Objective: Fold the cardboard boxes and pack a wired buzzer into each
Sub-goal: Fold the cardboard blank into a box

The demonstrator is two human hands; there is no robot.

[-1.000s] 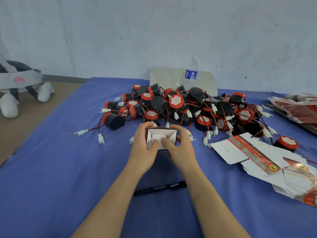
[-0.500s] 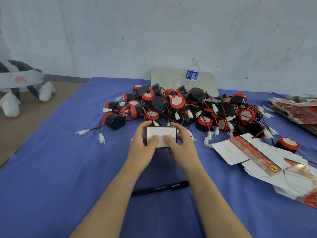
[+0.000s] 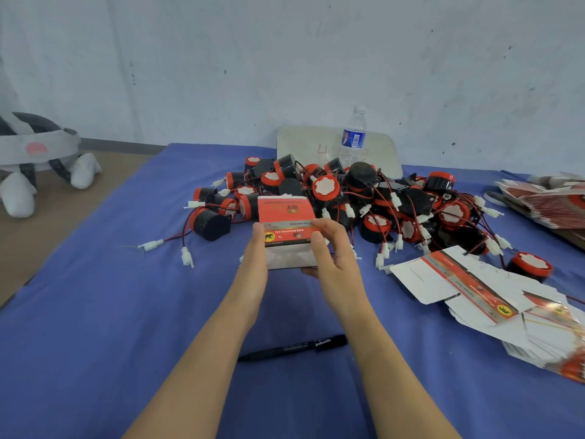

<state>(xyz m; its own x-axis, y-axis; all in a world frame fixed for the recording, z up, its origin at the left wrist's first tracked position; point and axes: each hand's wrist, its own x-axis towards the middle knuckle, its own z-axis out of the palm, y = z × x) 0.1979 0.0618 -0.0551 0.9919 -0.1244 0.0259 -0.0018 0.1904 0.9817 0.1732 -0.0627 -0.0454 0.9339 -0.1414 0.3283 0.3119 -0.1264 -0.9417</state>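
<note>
Cardboard box, red-printed and folded up, was held at the centre of the frame. The left hand clasped its left edge, thumb on the printed face; the right hand pinched its right edge between thumb and curled fingers. A heap of wired buzzers lay just behind on the blue cloth, flat box blanks at lower right, a black marker pen at lower centre.

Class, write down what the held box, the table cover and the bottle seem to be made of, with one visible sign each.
Box: thin printed cardboard, slight sheen; sharp folded edges.
Table cover: probably cloth, matte blue; soft wrinkles.
Bottle: likely clear plastic; see-through walls, white cap.
</note>
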